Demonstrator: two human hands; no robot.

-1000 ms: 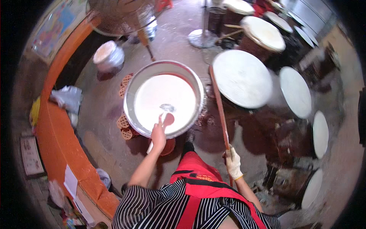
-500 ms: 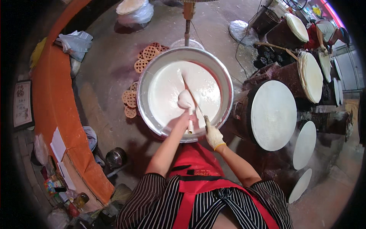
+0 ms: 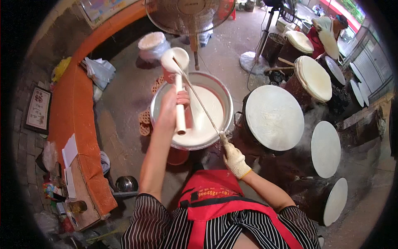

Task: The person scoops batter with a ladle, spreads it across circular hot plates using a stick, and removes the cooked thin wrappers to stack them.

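My left hand (image 3: 176, 99) is wrapped round the thick, pale tubular handle of a ladle (image 3: 175, 60), whose cup is full of white batter and raised over the far left rim of a large metal basin (image 3: 229, 99). White batter (image 3: 209, 101) lies in the basin. In its knitted glove, my right hand (image 3: 236, 161) grips the near end of a long thin scraper (image 3: 201, 103). The scraper slants far and left across the basin, and its tip overlaps the ladle's cup; I cannot tell whether they touch.
A large round griddle (image 3: 274, 118) with a pale surface stands right of the basin; smaller griddles (image 3: 326, 149) stand beyond it amid steam. Stacked flatbreads (image 3: 314, 79) sit farther back, near a co-worker (image 3: 327, 31) holding a round sheet. A fan (image 3: 188, 14) and perforated briquettes (image 3: 145, 122) are around the basin.
The ladle has risen out of the batter and moved far and left with my left hand. My right hand keeps the scraper. The view has tilted up, bringing the fan in.
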